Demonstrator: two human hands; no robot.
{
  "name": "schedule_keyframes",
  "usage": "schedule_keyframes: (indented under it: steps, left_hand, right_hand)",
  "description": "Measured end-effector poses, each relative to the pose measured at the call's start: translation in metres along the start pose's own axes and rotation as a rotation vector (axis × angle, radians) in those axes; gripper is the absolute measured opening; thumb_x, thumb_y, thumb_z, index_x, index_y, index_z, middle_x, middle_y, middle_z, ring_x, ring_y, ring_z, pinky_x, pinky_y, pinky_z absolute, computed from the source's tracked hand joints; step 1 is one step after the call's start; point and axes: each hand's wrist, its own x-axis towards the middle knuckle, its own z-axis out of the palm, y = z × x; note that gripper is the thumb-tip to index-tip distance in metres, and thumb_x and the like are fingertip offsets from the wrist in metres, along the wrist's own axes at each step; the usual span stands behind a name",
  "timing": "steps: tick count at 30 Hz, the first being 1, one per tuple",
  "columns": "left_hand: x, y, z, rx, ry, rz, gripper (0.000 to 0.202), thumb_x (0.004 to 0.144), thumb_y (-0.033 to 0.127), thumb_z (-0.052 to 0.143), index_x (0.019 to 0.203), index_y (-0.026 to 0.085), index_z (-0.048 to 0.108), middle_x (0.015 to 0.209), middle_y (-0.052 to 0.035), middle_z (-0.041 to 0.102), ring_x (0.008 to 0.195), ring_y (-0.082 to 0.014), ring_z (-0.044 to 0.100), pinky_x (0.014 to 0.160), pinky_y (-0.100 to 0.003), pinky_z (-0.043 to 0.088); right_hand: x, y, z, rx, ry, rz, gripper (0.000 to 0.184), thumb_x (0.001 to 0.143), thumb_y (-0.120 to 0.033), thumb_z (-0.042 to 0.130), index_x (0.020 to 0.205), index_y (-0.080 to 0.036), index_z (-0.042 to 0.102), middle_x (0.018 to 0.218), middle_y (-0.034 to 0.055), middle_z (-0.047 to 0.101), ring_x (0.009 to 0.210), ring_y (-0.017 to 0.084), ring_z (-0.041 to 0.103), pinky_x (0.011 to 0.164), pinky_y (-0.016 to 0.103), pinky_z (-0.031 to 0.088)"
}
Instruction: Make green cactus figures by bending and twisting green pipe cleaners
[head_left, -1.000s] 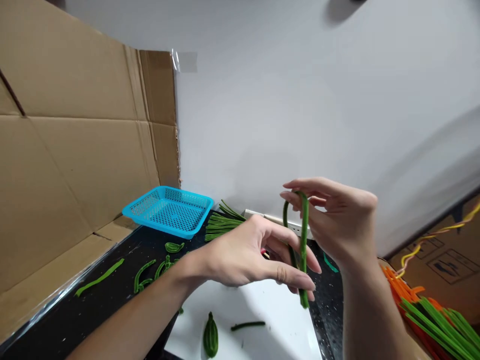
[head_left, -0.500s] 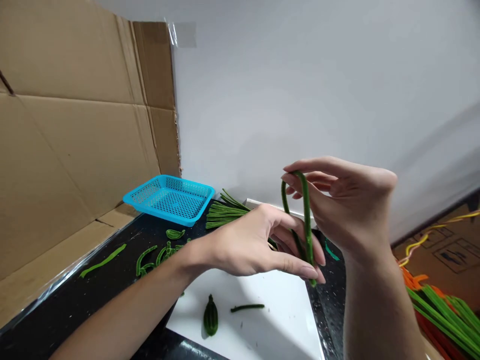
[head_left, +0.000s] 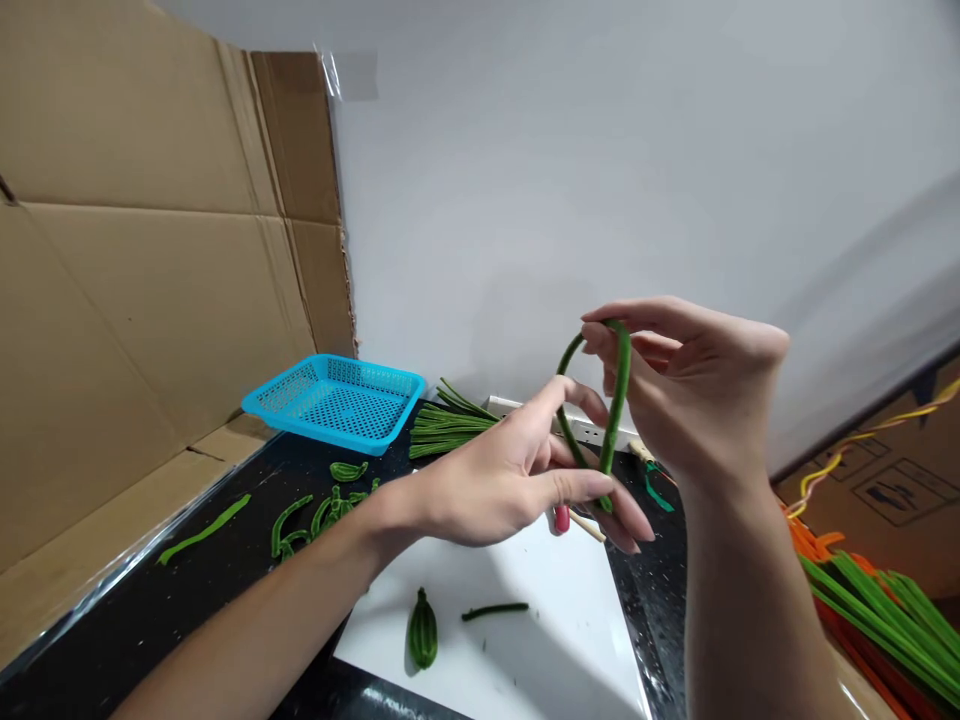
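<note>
A green pipe cleaner (head_left: 619, 400) is bent into a narrow loop and held up over the white board (head_left: 555, 640). My right hand (head_left: 694, 390) pinches the top of the loop between thumb and fingers. My left hand (head_left: 517, 480) grips the two lower ends, fingers curled around them. On the board below lie a small ribbed green shape (head_left: 422, 628) and a short green piece (head_left: 495, 610).
A blue perforated basket (head_left: 334, 402) sits at the back left beside a bundle of green pipe cleaners (head_left: 448, 425). Bent green pieces (head_left: 315, 510) lie on the black counter. Cardboard stands at the left. Orange and green pipe cleaners (head_left: 877, 610) are piled at the right.
Both hands have risen a little with the pipe cleaner. The loop has widened and its lower ends have been drawn up into my left hand.
</note>
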Motion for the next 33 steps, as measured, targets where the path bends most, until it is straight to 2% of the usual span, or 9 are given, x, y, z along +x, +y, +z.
schedule_keyframes:
  steps: [5, 9, 12, 14, 16, 20, 23, 28, 33]
  left_hand:
    - [-0.007, 0.008, -0.012, 0.034, 0.119, 0.047, 0.069, 0.106, 0.033, 0.065, 0.157, 0.027, 0.020, 0.089, -0.0075, 0.078, 0.084, -0.0236, 0.079, 0.081, -0.036, 0.054]
    - [-0.012, 0.017, -0.018, 0.050, 0.155, 0.045, 0.093, 0.106, 0.028, 0.066, 0.168, 0.030, -0.003, 0.088, -0.0062, 0.079, 0.079, -0.0231, 0.079, 0.082, -0.038, 0.056]
    - [-0.011, 0.021, -0.018, 0.062, 0.239, 0.071, 0.074, 0.106, 0.028, 0.065, 0.164, 0.016, 0.021, 0.091, -0.0119, 0.081, 0.083, -0.0235, 0.079, 0.084, -0.039, 0.058]
    - [-0.009, 0.023, -0.017, 0.077, 0.302, 0.116, 0.046, 0.104, 0.029, 0.066, 0.142, 0.007, 0.053, 0.090, -0.0141, 0.081, 0.083, -0.0228, 0.078, 0.086, -0.038, 0.059]
    - [-0.009, 0.026, -0.016, 0.089, 0.337, 0.155, 0.027, 0.101, 0.030, 0.068, 0.115, 0.007, 0.068, 0.087, -0.0134, 0.081, 0.081, -0.0219, 0.078, 0.086, -0.037, 0.060]
    - [-0.011, 0.030, -0.014, 0.104, 0.345, 0.178, 0.021, 0.100, 0.032, 0.071, 0.099, 0.011, 0.070, 0.081, -0.0104, 0.080, 0.077, -0.0201, 0.077, 0.082, -0.035, 0.061]
    - [-0.013, 0.031, -0.012, 0.120, 0.322, 0.190, 0.021, 0.102, 0.032, 0.069, 0.095, 0.012, 0.068, 0.079, -0.0089, 0.080, 0.077, -0.0176, 0.075, 0.079, -0.031, 0.060]
    - [-0.015, 0.031, -0.008, 0.152, 0.335, 0.197, 0.019, 0.103, 0.031, 0.068, 0.097, 0.013, 0.068, 0.076, -0.0054, 0.077, 0.073, -0.0148, 0.072, 0.073, -0.027, 0.058]
    - [-0.017, 0.032, -0.005, 0.197, 0.357, 0.181, 0.022, 0.103, 0.033, 0.069, 0.094, 0.013, 0.070, 0.077, -0.0042, 0.077, 0.070, -0.0127, 0.071, 0.080, -0.028, 0.057]
  right_hand:
    - [0.002, 0.006, -0.005, 0.013, -0.012, 0.057, 0.007, 0.094, -0.027, 0.076, 0.097, -0.023, 0.081, 0.076, 0.0012, 0.070, 0.050, 0.011, 0.058, 0.045, 0.029, 0.051]
    - [0.002, 0.004, -0.011, 0.118, -0.113, 0.103, 0.022, 0.099, -0.026, 0.070, 0.118, -0.022, 0.078, 0.087, 0.0029, 0.076, 0.051, 0.011, 0.063, 0.048, 0.028, 0.057]
    - [-0.001, -0.001, -0.014, 0.176, -0.201, 0.116, 0.040, 0.104, -0.031, 0.064, 0.143, -0.026, 0.068, 0.103, 0.0057, 0.079, 0.056, 0.012, 0.068, 0.053, 0.030, 0.062]
    - [-0.003, -0.005, -0.014, 0.211, -0.260, 0.108, 0.045, 0.104, -0.034, 0.065, 0.149, -0.028, 0.063, 0.109, 0.0059, 0.079, 0.060, 0.013, 0.070, 0.057, 0.031, 0.064]
    - [-0.005, -0.008, -0.013, 0.221, -0.315, 0.079, 0.042, 0.102, -0.033, 0.070, 0.144, -0.029, 0.068, 0.110, 0.0051, 0.078, 0.063, 0.013, 0.070, 0.058, 0.030, 0.064]
    - [-0.006, -0.008, -0.009, 0.228, -0.374, 0.005, 0.026, 0.096, -0.029, 0.078, 0.121, -0.024, 0.080, 0.107, 0.0052, 0.078, 0.075, 0.015, 0.075, 0.062, 0.029, 0.064]
    - [-0.006, -0.006, -0.007, 0.271, -0.381, 0.015, 0.027, 0.093, -0.030, 0.082, 0.119, -0.023, 0.080, 0.109, 0.0056, 0.077, 0.080, 0.017, 0.077, 0.067, 0.031, 0.066]
    - [-0.006, -0.004, -0.005, 0.369, -0.360, 0.056, 0.022, 0.092, -0.029, 0.083, 0.114, -0.022, 0.080, 0.109, 0.0058, 0.079, 0.076, 0.016, 0.075, 0.065, 0.030, 0.064]
    - [-0.006, -0.001, -0.002, 0.413, -0.263, 0.107, 0.015, 0.099, -0.033, 0.076, 0.101, -0.020, 0.081, 0.097, 0.0057, 0.080, 0.064, 0.013, 0.071, 0.054, 0.026, 0.058]
